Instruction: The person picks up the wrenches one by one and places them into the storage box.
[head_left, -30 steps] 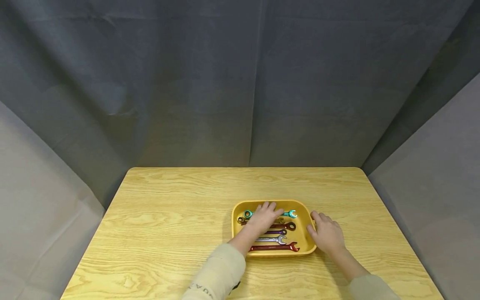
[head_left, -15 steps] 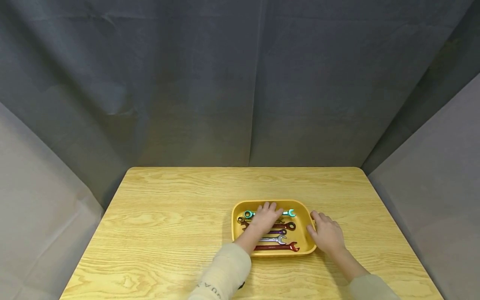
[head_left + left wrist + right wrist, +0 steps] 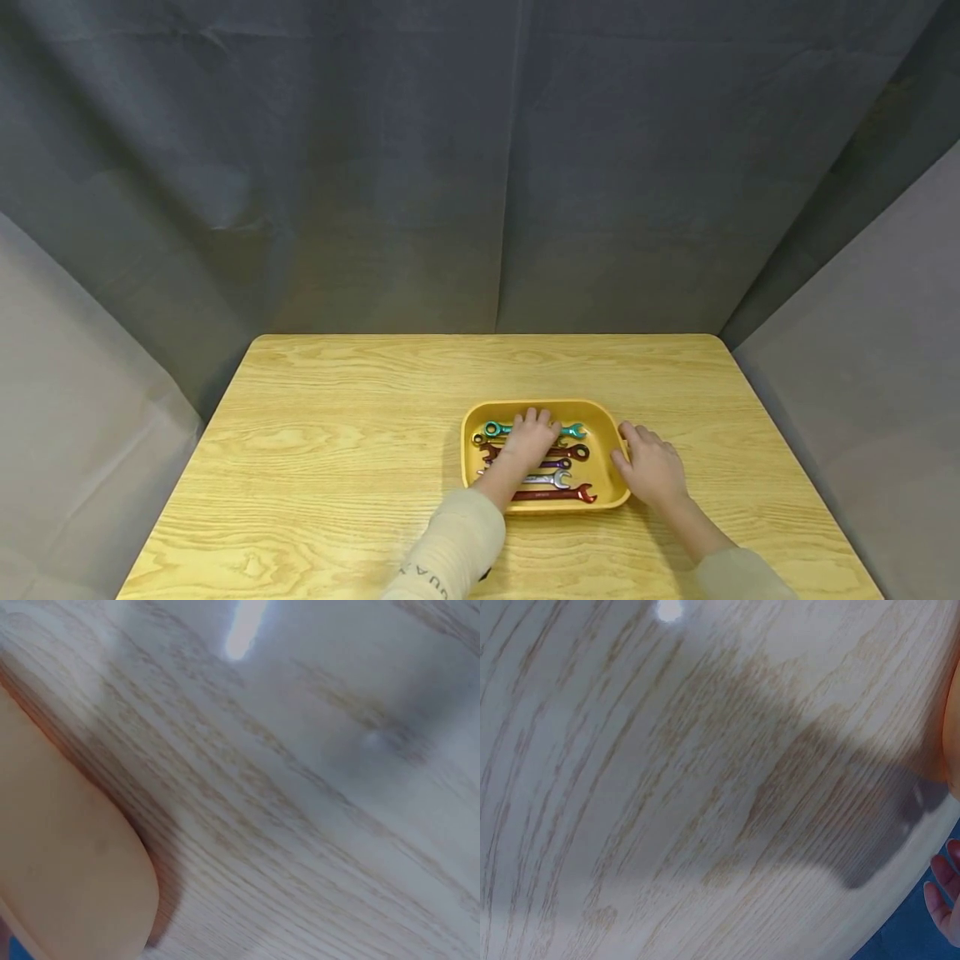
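Observation:
A yellow tray (image 3: pixel 476 415) holds several combination wrenches lying side by side. My left hand (image 3: pixel 529 440) reaches into it over the teal wrench (image 3: pixel 573 431), its fingertips past the shaft and its thumb close to it; the exact grip is hidden under the palm. Brown (image 3: pixel 577 452), purple (image 3: pixel 564 463), silver (image 3: pixel 557 479) and red (image 3: pixel 555 494) wrenches lie nearer, partly covered by the left hand and forearm. A gold wrench (image 3: pixel 478 439) lies beside the teal one. At the tray's right end, my right hand (image 3: pixel 654 467) grips the rim.
The wooden table (image 3: pixel 337 417) reaches to a dark grey curtain (image 3: pixel 390 208) behind. Pale panels (image 3: pixel 75 417) stand at both sides. In the right wrist view, some fingers (image 3: pixel 946 889) show beyond the table edge; whose they are, I cannot tell.
My left hand has moved slightly, and the teal wrench has shifted a little to the left with its open end slightly nearer. The right hand and tray stay in place.

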Demonstrator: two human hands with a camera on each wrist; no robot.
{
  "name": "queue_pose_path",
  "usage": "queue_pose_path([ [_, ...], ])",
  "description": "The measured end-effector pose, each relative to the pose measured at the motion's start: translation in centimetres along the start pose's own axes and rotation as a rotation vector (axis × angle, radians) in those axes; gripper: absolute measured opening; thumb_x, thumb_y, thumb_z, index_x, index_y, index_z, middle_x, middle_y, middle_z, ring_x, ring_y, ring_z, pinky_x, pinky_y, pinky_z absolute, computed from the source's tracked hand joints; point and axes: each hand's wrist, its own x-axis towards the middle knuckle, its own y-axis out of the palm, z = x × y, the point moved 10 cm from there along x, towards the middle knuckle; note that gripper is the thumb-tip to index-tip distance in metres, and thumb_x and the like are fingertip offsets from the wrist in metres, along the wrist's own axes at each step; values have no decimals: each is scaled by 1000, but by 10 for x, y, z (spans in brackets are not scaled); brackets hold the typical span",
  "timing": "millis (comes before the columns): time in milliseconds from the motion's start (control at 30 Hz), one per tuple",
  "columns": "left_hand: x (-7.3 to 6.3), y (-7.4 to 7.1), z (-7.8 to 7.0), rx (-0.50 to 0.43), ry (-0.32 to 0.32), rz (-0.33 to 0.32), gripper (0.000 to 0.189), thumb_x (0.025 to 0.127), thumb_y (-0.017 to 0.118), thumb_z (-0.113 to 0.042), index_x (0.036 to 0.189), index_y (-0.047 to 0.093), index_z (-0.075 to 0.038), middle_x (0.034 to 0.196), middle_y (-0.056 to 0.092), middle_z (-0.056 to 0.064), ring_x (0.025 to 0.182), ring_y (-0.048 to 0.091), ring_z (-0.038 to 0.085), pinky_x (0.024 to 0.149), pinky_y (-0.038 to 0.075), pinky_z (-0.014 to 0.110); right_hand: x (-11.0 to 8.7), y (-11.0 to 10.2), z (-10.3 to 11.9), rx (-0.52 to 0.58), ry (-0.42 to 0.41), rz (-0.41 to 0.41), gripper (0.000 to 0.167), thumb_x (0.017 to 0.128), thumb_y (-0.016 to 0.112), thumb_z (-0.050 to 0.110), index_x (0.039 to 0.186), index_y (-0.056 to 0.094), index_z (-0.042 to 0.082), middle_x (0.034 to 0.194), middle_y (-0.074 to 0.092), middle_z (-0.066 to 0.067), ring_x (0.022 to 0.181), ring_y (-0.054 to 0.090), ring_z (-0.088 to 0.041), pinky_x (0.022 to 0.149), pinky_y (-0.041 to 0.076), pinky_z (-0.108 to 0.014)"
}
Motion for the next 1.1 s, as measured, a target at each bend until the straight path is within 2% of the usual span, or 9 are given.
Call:
queue_pose_path([
  [667, 2, -1, -4, 31, -8, 55, 42, 82, 65, -17, 122, 56, -28, 116, 53, -3, 104, 49, 17, 83, 49, 31, -1, -4, 1, -7, 4, 4, 29, 85, 56, 25, 107, 52, 7, 92, 59, -10, 82, 57, -29, 65, 46, -46],
  [1100, -1, 0, -4, 27, 5, 17, 40, 83, 65, -15, 120, 58, -27, 116, 53, -3, 103, 48, 16, 82, 48, 31, 0, -2, 0, -4, -4, -4, 27, 85, 56, 25, 106, 52, 8, 89, 59, -9, 79, 56, -27, 64, 46, -45],
])
